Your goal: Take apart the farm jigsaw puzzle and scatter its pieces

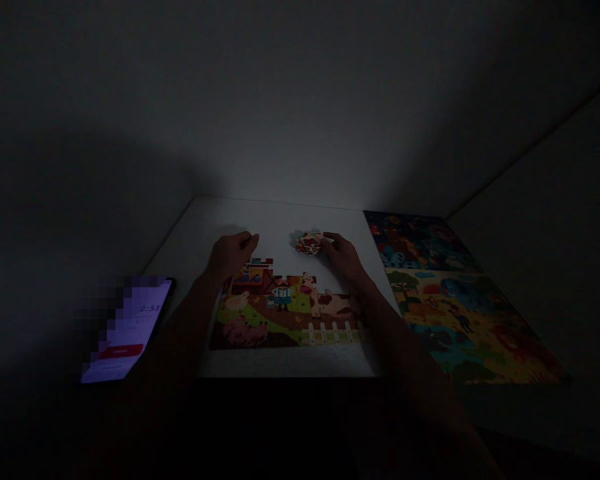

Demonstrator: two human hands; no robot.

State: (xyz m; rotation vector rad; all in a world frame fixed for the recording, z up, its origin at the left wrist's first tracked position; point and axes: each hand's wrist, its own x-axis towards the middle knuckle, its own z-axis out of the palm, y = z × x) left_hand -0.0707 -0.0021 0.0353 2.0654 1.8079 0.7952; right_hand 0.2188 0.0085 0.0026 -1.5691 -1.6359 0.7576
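- Head view, very dim; only the white tabletop (280,217) is lit.
- Left hand (233,255): fingers curled, resting at the top-left edge of the half-built farm puzzle (285,310). Can't tell if it holds a piece.
- Right hand (344,257): fingertips touching the right side of a small pile of loose pieces (309,243), just above the puzzle. Can't tell if it's pinching.
- Phone (130,327) at left, screen lit, reads 0:53.
- Two colourful picture boards (455,300) lie at right.
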